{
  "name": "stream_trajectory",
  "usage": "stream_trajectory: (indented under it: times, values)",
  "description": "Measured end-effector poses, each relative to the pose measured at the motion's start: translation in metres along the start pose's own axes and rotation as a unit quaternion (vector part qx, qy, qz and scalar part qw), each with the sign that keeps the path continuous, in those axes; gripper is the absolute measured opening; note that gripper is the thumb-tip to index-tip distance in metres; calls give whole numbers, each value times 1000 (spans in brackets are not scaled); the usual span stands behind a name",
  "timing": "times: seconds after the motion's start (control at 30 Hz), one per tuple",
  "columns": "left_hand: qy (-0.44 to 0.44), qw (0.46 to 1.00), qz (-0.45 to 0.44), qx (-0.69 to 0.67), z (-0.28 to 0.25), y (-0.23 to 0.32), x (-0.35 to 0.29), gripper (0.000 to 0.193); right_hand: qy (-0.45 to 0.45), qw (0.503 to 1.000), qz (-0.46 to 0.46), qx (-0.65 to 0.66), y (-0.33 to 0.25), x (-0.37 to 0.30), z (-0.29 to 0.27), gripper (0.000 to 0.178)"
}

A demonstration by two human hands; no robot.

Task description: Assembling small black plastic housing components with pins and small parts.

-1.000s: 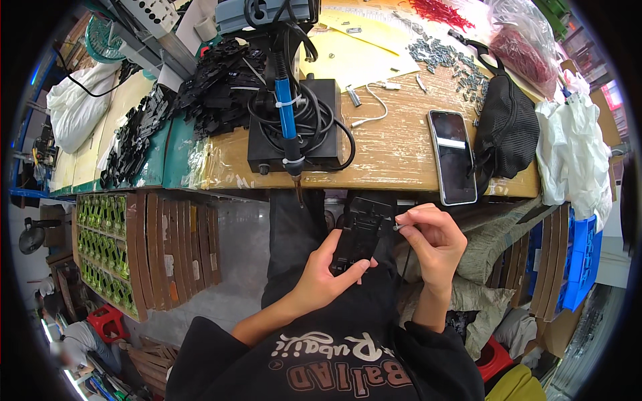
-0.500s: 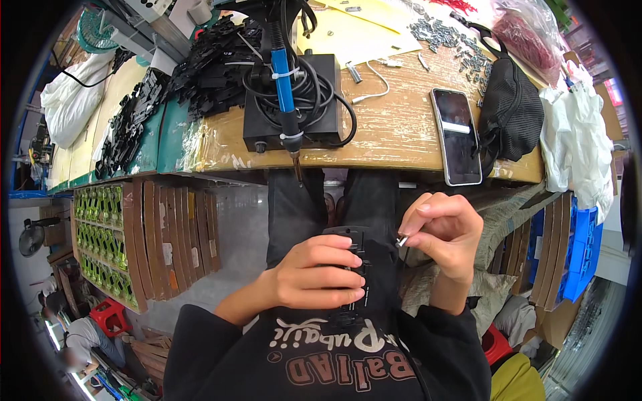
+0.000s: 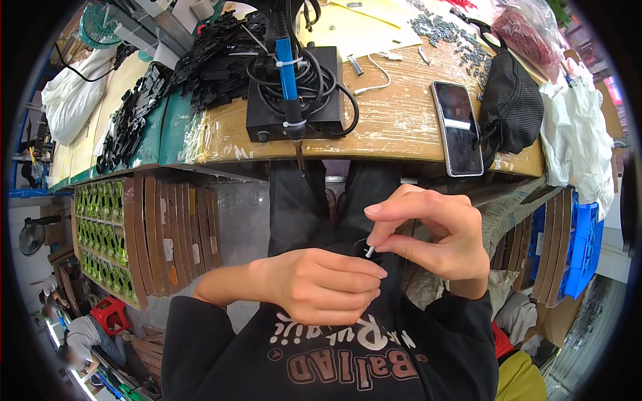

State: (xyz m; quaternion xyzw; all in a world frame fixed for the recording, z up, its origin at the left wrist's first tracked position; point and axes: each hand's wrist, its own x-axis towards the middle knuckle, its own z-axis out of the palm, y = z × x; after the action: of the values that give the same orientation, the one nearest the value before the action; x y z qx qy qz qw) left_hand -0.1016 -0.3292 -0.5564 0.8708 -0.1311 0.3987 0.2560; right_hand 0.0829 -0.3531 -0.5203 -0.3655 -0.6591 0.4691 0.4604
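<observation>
My left hand (image 3: 324, 284) is closed around a flat black plastic part (image 3: 362, 246) over my lap. Only the part's far end shows past the fingers; the hand hides most of it. Between thumb and fingertips, my right hand (image 3: 438, 234) pinches a small silvery metal piece (image 3: 370, 252). That piece is right at the visible end of the black part; whether it touches cannot be made out.
A soldering iron (image 3: 286, 70) with a blue handle hangs tip down at the table edge, before a black box (image 3: 257, 120). Black plastic parts (image 3: 217, 63) lie heaped to its left. A phone (image 3: 458, 127), a black pouch (image 3: 511, 107) and loose metal pieces (image 3: 441, 32) are to the right.
My right hand has moved left with the metal piece, bringing it to the black part. The left hand has turned and now covers more of that part.
</observation>
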Motion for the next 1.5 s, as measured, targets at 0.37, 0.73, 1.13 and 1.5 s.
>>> stream_trajectory:
  times: [0.37, 0.73, 1.13, 1.5]
  values:
    - [-34, 998, -40, -16, -2, -1, 4, 7, 4, 999, 20, -38, -4, -1, 1, 42]
    - [-92, 994, -54, -25, -7, -2, 4, 6, -15, 994, 50, -93, -6, -1, 2, 45]
    - [-120, 990, -62, -39, -4, -1, 3, 9, 7, 996, 85, -19, 3, -5, 5, 55]
    - [-145, 986, -70, -50, 1, -1, 2, 12, -27, 990, 121, -67, -2, -4, 6, 41]
